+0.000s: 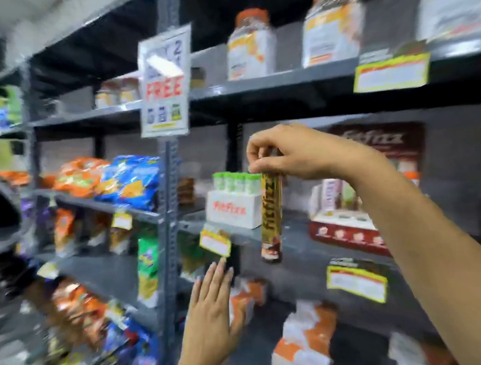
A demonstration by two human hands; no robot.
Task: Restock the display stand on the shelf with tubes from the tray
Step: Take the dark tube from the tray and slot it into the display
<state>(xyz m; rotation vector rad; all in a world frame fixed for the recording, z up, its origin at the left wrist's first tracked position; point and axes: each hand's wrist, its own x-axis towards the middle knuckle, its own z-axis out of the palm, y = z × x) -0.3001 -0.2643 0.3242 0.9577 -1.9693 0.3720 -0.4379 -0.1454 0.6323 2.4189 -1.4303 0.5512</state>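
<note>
Head view, blurred: the right hand (295, 155), at centre frame, pinches the cap end of a glossy gold cylindrical tube (272, 216), which hangs upright just right of the white cardboard display stand (234, 210) on the grey metal shelf (299, 239). Green-capped tubes (236, 181) fill its slots. The left hand (211, 308), lower centre, is flat, open and empty. I'd align the tube over a free slot before lowering it straight down. No tray shows.

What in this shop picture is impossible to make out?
- Head view: cap of the gold tube, covered by the right hand.
- Small print on the yellow shelf price tags, smeared by motion blur.
- Free slots in the white cardboard display stand, hidden behind its green-capped tubes.
- The tray, outside the frame.
</note>
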